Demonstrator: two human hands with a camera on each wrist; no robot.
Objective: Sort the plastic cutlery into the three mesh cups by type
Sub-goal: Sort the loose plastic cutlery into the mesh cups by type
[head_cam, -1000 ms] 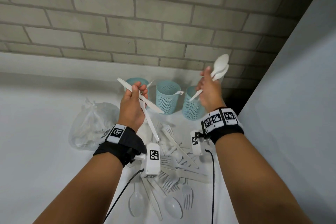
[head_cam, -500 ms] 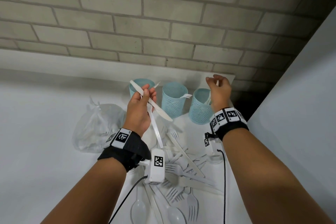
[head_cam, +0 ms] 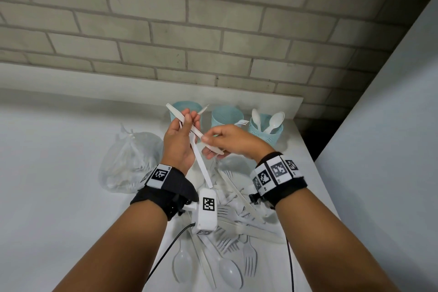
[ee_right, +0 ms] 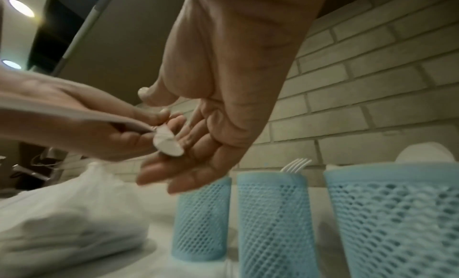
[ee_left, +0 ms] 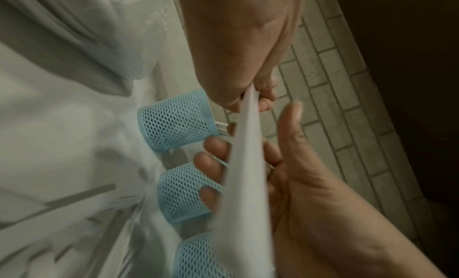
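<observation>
My left hand (head_cam: 187, 123) is raised in front of the left mesh cup (head_cam: 176, 108) and grips two crossed white plastic knives. One knife (head_cam: 175, 112) slants down to the right; the other knife (head_cam: 201, 166) hangs toward the pile. My right hand (head_cam: 208, 147) has its straight fingers under the slanting knife's blade tip (ee_right: 167, 145), with the thumb just above it. The left cup holds a knife, the middle cup (head_cam: 227, 118) a fork, the right cup (head_cam: 265, 133) two spoons. The mixed cutlery pile (head_cam: 237, 223) lies below my wrists.
A knotted clear plastic bag (head_cam: 130, 161) lies left of the pile. The brick wall (head_cam: 213, 31) runs right behind the cups. A pale panel (head_cam: 379, 149) borders the white table (head_cam: 59, 173) on the right, with a dark gap at the corner.
My right hand lowered two spoons into the right cup, let them go, then crossed left to the knife blade. My left hand kept hold of both knives.
</observation>
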